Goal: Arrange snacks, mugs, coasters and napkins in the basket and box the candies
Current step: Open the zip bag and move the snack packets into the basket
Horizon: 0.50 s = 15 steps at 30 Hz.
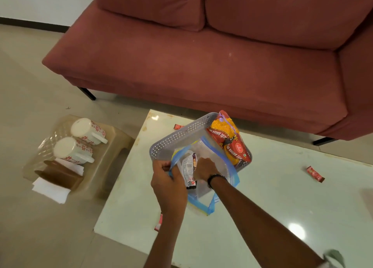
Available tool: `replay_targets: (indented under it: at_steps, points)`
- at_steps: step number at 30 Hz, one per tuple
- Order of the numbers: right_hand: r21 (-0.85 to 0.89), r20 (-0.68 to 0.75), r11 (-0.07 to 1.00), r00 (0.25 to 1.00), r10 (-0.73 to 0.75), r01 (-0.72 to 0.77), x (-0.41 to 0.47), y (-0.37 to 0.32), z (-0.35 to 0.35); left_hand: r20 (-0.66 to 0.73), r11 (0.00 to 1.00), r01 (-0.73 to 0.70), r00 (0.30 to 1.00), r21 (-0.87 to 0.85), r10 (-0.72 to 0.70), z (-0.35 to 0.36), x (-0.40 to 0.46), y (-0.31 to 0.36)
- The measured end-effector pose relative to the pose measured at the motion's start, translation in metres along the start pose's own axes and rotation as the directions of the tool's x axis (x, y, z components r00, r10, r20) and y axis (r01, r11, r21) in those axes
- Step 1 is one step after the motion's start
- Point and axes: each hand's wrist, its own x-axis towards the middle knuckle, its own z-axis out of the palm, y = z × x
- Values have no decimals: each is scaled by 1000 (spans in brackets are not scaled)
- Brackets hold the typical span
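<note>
A grey perforated basket (177,135) stands on the white table (262,197) with a red and yellow snack packet (228,138) upright in its far right corner. Over the basket's near side I hold a clear zip bag with a blue rim (224,158). My left hand (168,184) pinches the bag's left rim. My right hand (203,169) reaches inside the bag, next to a dark and white snack pouch (188,169); whether it grips the pouch is hidden. Two white mugs with red flowers (84,130) (68,149) lie on a beige stool (113,146) to the left.
Brown coasters (58,173) and white napkins (50,190) sit on the stool in front of the mugs. Small red candy wrappers lie on the table at the right (315,173), behind the basket (177,127) and by my left forearm (159,223). A maroon sofa (201,65) stands behind the table.
</note>
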Motion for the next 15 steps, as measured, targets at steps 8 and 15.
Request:
replay_targets:
  at_steps: [8,15]
  points:
    - [-14,-39,982,981,188,-189,27,-3,41,-25,999,16,1000,-32,-17,-8,-2,-13]
    - [142,-168,961,952,258,-235,29,-9,68,-17,996,56,998,-70,-57,-13,-1,-17]
